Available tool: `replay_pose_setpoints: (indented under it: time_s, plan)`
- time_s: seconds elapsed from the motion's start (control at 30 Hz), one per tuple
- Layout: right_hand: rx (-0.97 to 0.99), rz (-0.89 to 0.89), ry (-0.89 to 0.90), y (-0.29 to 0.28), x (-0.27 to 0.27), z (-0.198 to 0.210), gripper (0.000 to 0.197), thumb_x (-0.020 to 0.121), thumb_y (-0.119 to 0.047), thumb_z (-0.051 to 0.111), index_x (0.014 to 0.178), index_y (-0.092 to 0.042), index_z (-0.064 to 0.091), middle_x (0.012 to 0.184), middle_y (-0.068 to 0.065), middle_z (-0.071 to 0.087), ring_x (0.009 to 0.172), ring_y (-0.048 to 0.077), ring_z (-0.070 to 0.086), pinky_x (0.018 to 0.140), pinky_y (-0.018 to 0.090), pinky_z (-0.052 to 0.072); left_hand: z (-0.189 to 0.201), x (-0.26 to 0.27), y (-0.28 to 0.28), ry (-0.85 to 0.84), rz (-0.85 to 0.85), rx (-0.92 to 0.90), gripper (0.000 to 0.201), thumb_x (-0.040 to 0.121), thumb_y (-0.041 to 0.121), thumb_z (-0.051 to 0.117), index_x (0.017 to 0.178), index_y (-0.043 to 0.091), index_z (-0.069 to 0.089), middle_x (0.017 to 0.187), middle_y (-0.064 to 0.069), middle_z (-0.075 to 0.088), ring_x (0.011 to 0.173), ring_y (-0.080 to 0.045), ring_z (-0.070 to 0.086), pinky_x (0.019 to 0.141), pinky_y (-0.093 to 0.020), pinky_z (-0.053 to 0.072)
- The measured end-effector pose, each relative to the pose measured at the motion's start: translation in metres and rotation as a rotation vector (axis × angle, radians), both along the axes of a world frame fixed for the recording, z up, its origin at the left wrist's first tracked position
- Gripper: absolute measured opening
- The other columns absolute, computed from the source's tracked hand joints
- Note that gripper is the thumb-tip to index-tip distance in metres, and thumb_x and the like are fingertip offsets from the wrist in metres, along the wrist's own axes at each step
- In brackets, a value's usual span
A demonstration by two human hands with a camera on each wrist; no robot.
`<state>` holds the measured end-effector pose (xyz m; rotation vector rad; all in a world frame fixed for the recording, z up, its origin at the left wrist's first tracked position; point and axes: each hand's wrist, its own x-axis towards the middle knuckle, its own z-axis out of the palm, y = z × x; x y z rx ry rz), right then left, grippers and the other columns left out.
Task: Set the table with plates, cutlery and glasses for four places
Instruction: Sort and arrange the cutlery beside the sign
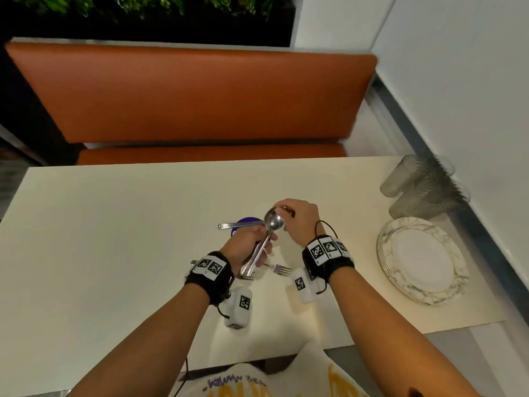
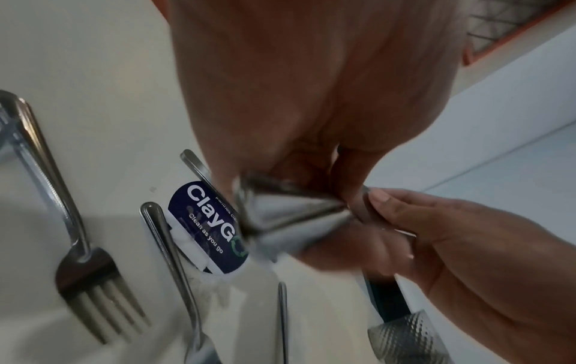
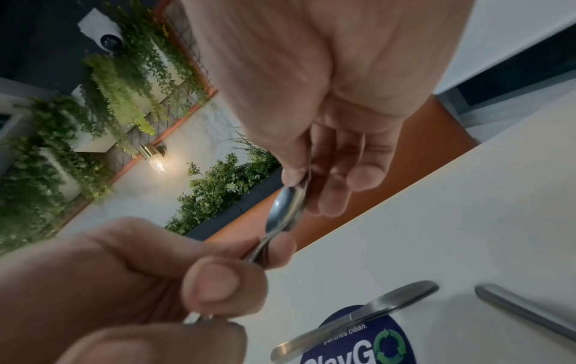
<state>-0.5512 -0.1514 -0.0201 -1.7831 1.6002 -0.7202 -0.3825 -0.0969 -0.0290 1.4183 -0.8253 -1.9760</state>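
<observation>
My left hand (image 1: 254,249) grips the handles of a small bundle of spoons (image 1: 273,222), bowls up, above the middle of the cream table (image 1: 114,224). My right hand (image 1: 284,210) pinches the tip of the top spoon's bowl (image 3: 286,209) between thumb and fingers. Under the hands a knife (image 1: 239,224) lies across a blue round sticker (image 2: 205,226). Forks (image 1: 282,270) lie on the table just behind my left hand, and one fork (image 2: 93,258) shows large in the left wrist view. White marbled plates (image 1: 423,260) sit stacked at the right edge, with tipped-over glasses (image 1: 420,187) behind them.
An orange bench seat (image 1: 194,96) runs along the table's far side. A white wall (image 1: 472,81) stands close on the right, behind the plates and glasses. A loose cutlery handle (image 3: 523,312) lies right of the knife. Bare tabletop stretches to the left.
</observation>
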Motion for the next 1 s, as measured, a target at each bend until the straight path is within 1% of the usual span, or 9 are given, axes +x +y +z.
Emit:
replay_pose_setpoints:
  time_s: [0.07, 0.13, 0.3, 0.37, 0.43, 0.57, 0.73, 0.9, 1.0]
  plan:
    - [-0.006, 0.014, -0.001, -0.001, -0.001, 0.0, 0.017, 0.096, -0.013, 0.064, 0.103, -0.012, 0.08, 0.088, 0.0, 0.077, 0.059, 0.013, 0.065, 0.073, 0.025, 0.056, 0.003, 0.002, -0.001, 0.016, -0.051, 0.006, 0.031, 0.103, 0.023, 0.048, 0.109, -0.003, 0.065, 0.084, -0.018, 0.07, 0.066, -0.031, 0.067, 0.061, -0.037, 0.056]
    - [0.009, 0.037, -0.033, -0.009, -0.005, -0.001, 0.017, 0.096, -0.015, 0.064, 0.102, -0.012, 0.08, 0.077, -0.003, 0.075, 0.053, 0.018, 0.069, 0.068, 0.024, 0.058, 0.001, 0.003, -0.006, 0.0, -0.075, 0.001, 0.033, 0.104, 0.024, 0.049, 0.113, -0.004, 0.064, 0.091, -0.02, 0.072, 0.077, -0.034, 0.072, 0.069, -0.041, 0.059]
    - [0.08, 0.135, -0.044, -0.032, -0.017, -0.012, 0.019, 0.098, -0.017, 0.063, 0.105, -0.012, 0.08, 0.09, 0.003, 0.078, 0.046, 0.01, 0.067, 0.056, 0.02, 0.056, -0.005, -0.001, -0.016, 0.02, -0.036, 0.056, 0.035, 0.108, 0.021, 0.043, 0.117, -0.007, 0.061, 0.098, -0.022, 0.073, 0.083, -0.036, 0.074, 0.068, -0.043, 0.061]
    - [0.107, 0.133, -0.039, -0.045, -0.025, -0.012, 0.018, 0.098, -0.017, 0.062, 0.103, -0.012, 0.079, 0.089, 0.002, 0.078, 0.046, 0.011, 0.067, 0.052, 0.016, 0.052, -0.009, -0.004, -0.022, 0.032, -0.027, 0.077, 0.034, 0.108, 0.021, 0.044, 0.116, -0.007, 0.063, 0.096, -0.022, 0.072, 0.078, -0.034, 0.073, 0.067, -0.043, 0.06]
    - [0.136, 0.138, -0.033, -0.056, -0.032, -0.013, 0.017, 0.098, -0.018, 0.063, 0.101, -0.012, 0.079, 0.088, 0.002, 0.077, 0.048, 0.012, 0.069, 0.048, 0.014, 0.048, -0.013, -0.01, -0.029, 0.029, -0.009, 0.077, 0.033, 0.107, 0.024, 0.047, 0.111, -0.003, 0.065, 0.088, -0.016, 0.068, 0.063, -0.025, 0.065, 0.059, -0.037, 0.055]
    - [0.183, 0.159, -0.024, -0.068, -0.035, -0.017, 0.016, 0.098, -0.021, 0.063, 0.099, -0.012, 0.077, 0.084, 0.002, 0.076, 0.048, 0.011, 0.069, 0.042, 0.015, 0.045, -0.014, -0.029, -0.034, -0.008, 0.095, 0.09, 0.036, 0.11, 0.021, 0.039, 0.113, -0.001, 0.067, 0.071, -0.006, 0.057, 0.049, -0.016, 0.042, 0.041, -0.024, 0.032]
    - [0.203, 0.209, -0.018, -0.072, -0.033, -0.027, 0.014, 0.097, -0.022, 0.064, 0.095, -0.015, 0.076, 0.078, 0.0, 0.075, 0.048, 0.011, 0.069, 0.05, 0.016, 0.049, -0.024, -0.035, -0.031, 0.01, 0.185, 0.137, 0.044, 0.11, 0.026, 0.033, 0.117, 0.002, 0.068, 0.066, -0.002, 0.048, 0.046, -0.014, 0.031, 0.037, -0.023, 0.021]
    - [0.245, 0.243, 0.06, -0.067, -0.021, -0.041, 0.015, 0.094, -0.024, 0.064, 0.091, -0.016, 0.077, 0.081, -0.003, 0.074, 0.064, 0.015, 0.066, 0.072, 0.033, 0.059, -0.034, -0.021, -0.028, -0.023, 0.102, 0.15, 0.035, 0.105, 0.025, 0.045, 0.121, 0.007, 0.07, 0.067, 0.001, 0.046, 0.049, -0.011, 0.032, 0.042, -0.024, 0.023]
    - [0.287, 0.147, 0.052, -0.06, -0.013, -0.048, 0.013, 0.092, -0.021, 0.066, 0.088, -0.014, 0.077, 0.08, 0.0, 0.073, 0.067, 0.019, 0.067, 0.074, 0.037, 0.061, -0.03, -0.009, -0.034, -0.24, -0.081, 0.026, 0.028, 0.105, 0.021, 0.046, 0.1, 0.014, 0.073, 0.066, 0.001, 0.05, 0.05, -0.012, 0.036, 0.045, -0.025, 0.026]
